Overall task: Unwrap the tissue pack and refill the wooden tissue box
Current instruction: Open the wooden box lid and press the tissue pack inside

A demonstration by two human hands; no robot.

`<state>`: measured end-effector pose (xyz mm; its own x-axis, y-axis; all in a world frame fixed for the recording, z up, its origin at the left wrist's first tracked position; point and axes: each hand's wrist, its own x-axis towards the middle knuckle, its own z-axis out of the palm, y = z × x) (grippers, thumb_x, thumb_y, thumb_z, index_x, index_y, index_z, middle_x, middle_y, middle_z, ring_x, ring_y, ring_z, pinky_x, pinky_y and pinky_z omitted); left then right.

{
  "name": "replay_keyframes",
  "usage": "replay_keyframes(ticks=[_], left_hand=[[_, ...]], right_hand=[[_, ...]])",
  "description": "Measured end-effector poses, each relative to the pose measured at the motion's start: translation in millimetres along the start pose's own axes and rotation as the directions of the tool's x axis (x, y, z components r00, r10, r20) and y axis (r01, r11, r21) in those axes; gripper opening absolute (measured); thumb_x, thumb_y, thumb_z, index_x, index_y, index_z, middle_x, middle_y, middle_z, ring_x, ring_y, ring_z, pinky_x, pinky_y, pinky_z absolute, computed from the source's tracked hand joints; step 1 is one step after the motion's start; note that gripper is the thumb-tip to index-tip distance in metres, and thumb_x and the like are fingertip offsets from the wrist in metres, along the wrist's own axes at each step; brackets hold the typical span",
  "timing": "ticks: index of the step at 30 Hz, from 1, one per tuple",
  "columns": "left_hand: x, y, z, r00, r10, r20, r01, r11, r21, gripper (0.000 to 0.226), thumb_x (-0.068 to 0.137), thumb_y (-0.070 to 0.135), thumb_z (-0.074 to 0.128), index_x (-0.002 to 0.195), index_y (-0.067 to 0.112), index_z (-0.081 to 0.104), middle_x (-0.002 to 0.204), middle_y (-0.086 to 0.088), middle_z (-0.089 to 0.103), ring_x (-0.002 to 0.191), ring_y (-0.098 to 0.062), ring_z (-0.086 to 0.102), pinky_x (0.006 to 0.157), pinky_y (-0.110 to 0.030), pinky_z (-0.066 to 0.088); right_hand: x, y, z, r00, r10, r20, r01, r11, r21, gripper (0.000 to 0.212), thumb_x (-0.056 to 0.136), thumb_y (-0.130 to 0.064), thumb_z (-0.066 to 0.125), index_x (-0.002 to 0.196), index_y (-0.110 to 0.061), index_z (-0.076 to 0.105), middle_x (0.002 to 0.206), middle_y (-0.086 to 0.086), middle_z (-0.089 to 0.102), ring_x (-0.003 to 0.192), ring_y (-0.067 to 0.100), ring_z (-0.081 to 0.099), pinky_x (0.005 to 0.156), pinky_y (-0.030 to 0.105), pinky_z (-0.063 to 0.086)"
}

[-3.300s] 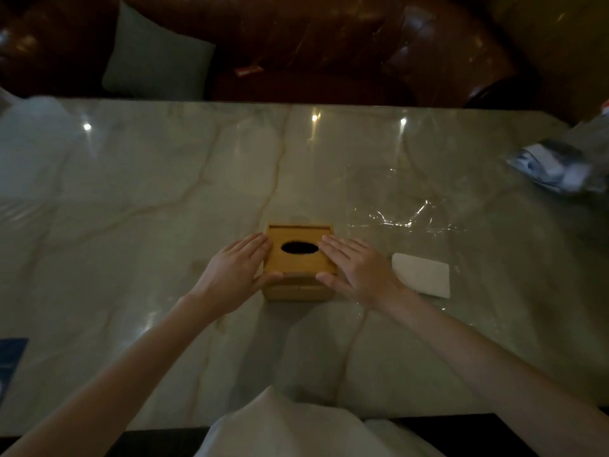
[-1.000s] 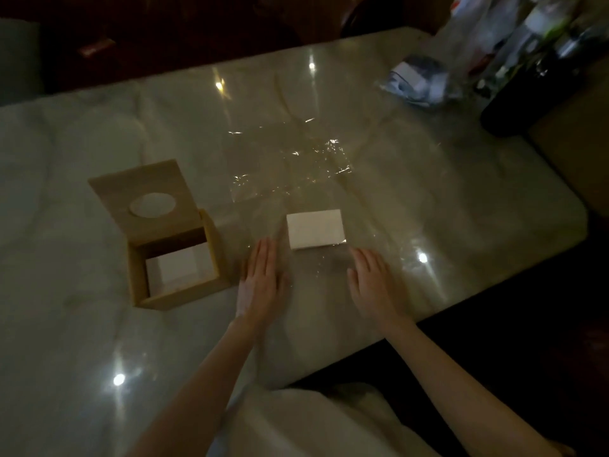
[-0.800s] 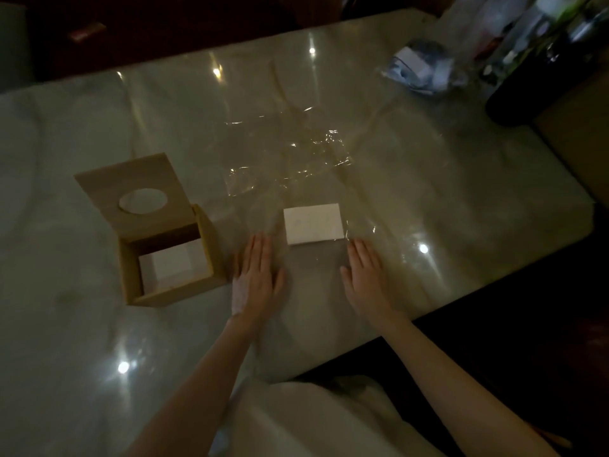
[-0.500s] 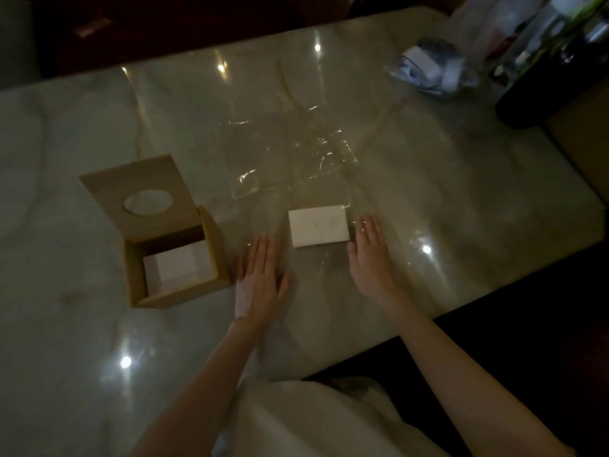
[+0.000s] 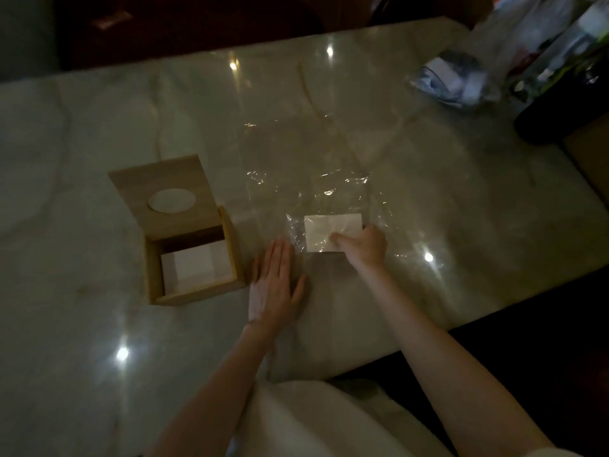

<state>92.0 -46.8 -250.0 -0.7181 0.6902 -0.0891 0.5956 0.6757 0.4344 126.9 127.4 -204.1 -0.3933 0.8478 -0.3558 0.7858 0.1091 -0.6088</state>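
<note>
Carefully, my right hand [image 5: 365, 247] pinches the tissue pack [image 5: 331, 230]; my left hand [image 5: 273, 285] lies flat and empty, pinning its wrapper [image 5: 306, 179] steady.

right hand [image 5: 367, 247] moved onto tissue pack [image 5: 331, 231], fingers curled

The right hand [image 5: 365, 247] covers the near right corner of the tissue pack [image 5: 331, 230]. Dim light blurs the clutter [image 5: 540, 61] at the marble table's [image 5: 99, 120] far right corner; the frame edge crops it.
</note>
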Motion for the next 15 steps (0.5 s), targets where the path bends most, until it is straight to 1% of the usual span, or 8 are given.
replay_keyframes(ticks=[3,6,9,10,12,15], left_hand=[[0,0,0,1.0,0.001,0.004,-0.001,1.0,0.002,0.067,0.087,0.043,0.035,0.144,0.012,0.017,0.153,-0.008,0.023,0.142,-0.022,0.016,0.115,-0.044,0.01],[0,1,-1,1.0,0.003,-0.007,-0.003,1.0,-0.015,0.067,0.086,0.045,0.032,0.143,0.012,0.019,0.153,-0.009,0.024,0.142,-0.022,0.018,0.114,-0.044,0.011],[0,0,0,1.0,-0.001,-0.006,0.001,1.0,-0.015,0.069,0.086,0.048,0.025,0.144,0.013,0.016,0.154,-0.007,0.021,0.142,-0.02,0.015,0.115,-0.042,0.008],[0,-1,0,1.0,-0.002,-0.001,0.002,1.0,-0.013,0.069,0.086,0.049,0.022,0.145,0.014,0.014,0.154,-0.006,0.019,0.143,-0.019,0.013,0.115,-0.042,0.007],[0,-2,2,1.0,-0.011,0.006,0.011,1.0,-0.015,0.07,0.086,0.052,0.017,0.145,0.015,0.012,0.155,-0.005,0.017,0.143,-0.018,0.011,0.116,-0.042,0.007],[0,-3,2,1.0,-0.016,0.017,0.016,1.0,-0.007,0.073,0.084,0.055,0.011,0.144,0.013,0.015,0.154,-0.005,0.019,0.143,-0.017,0.012,0.115,-0.043,0.007]], right_hand=[[7,-2,-2,0.991,0.122,0.052,-0.124,0.991,0.041,0.058,0.054,-0.03,0.085,0.1,0.0,0.064,0.104,0.019,0.069,0.095,0.03,0.066,0.083,0.039,0.053],[13,-3,-3,0.979,0.174,0.109,-0.183,0.98,0.076,0.054,0.054,-0.025,0.086,0.097,0.0,0.066,0.103,0.018,0.07,0.092,0.027,0.067,0.079,0.033,0.053],[16,-5,-6,0.96,0.211,0.184,-0.226,0.972,0.063,0.062,0.053,-0.027,0.087,0.104,0.001,0.064,0.107,0.016,0.068,0.097,0.028,0.065,0.087,0.039,0.053],[15,-5,-8,0.958,0.208,0.197,-0.222,0.974,0.052,0.063,0.052,-0.028,0.087,0.104,0.0,0.064,0.106,0.014,0.068,0.097,0.027,0.065,0.086,0.038,0.053],[10,-3,-12,0.963,0.175,0.207,-0.193,0.979,0.069,0.057,0.053,-0.027,0.086,0.099,-0.002,0.065,0.101,0.013,0.069,0.092,0.026,0.066,0.079,0.033,0.052],[0,4,-22,0.955,0.091,0.284,-0.156,0.964,0.216,0.043,0.059,-0.015,0.083,0.097,-0.002,0.066,0.101,0.015,0.07,0.084,0.024,0.067,0.071,0.031,0.053]])
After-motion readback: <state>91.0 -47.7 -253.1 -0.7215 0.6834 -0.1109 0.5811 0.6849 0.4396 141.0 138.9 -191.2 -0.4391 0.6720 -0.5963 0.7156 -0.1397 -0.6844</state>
